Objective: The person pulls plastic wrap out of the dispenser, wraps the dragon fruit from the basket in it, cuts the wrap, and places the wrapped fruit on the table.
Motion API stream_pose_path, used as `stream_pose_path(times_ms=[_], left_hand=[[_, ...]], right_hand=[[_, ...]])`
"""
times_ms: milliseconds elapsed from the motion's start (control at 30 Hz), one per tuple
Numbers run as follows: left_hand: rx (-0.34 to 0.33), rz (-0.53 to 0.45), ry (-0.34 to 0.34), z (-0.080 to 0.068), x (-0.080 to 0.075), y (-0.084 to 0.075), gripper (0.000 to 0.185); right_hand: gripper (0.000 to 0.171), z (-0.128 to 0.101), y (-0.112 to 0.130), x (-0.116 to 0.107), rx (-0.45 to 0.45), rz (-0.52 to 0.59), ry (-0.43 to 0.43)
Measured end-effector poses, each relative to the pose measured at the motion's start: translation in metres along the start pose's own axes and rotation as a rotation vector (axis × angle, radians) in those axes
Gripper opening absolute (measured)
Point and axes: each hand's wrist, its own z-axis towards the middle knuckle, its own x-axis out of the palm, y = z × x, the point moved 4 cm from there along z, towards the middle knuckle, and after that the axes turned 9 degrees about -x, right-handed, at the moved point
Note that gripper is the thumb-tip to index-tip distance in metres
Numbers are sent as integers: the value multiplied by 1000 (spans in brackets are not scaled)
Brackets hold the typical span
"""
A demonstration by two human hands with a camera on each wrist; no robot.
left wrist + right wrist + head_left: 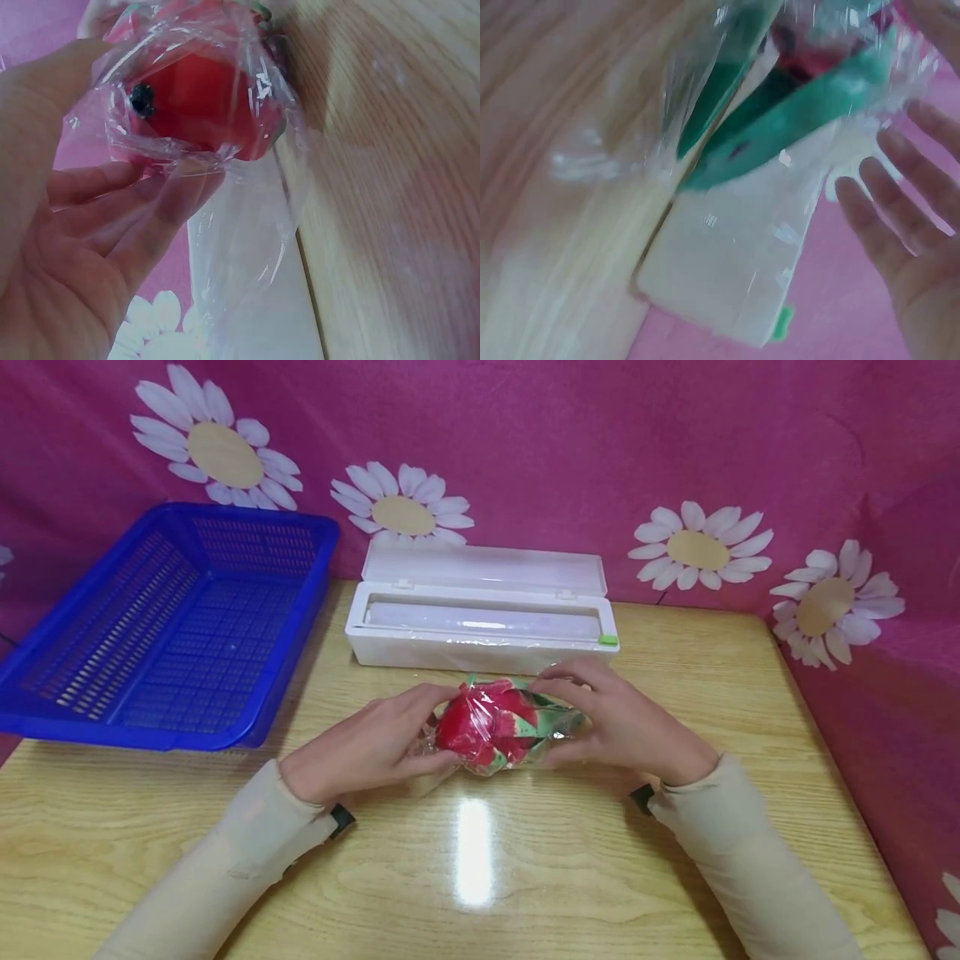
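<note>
A red and green dragon fruit (491, 722), wrapped in clear plastic film (259, 225), is between the two hands. My left hand (375, 735) holds its red end, thumb on one side and fingers on the other; loose film hangs past those fingers in the left wrist view. At the green-tipped end is my right hand (622, 718), its fingers spread and fairly straight beside the film in the right wrist view. Whether all of its fingertips touch the wrap I cannot tell. Green leaf tips (780, 139) show through the film there.
Just behind the fruit stands a white cling film box (480, 653), lid raised, with a film roll (487, 618) inside and a green slider (607, 641) at its right end. A blue plastic basket (300, 635) sits at the left. Pink flowered cloth (525, 443) hangs behind the wooden table (562, 868).
</note>
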Motion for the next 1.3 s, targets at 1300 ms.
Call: stream_pose_path(times_ms=[1300], left_hand=[[-39,-49,-55,5,2,10,69]], right_hand=[[108,23,16,36,24,-246,36]])
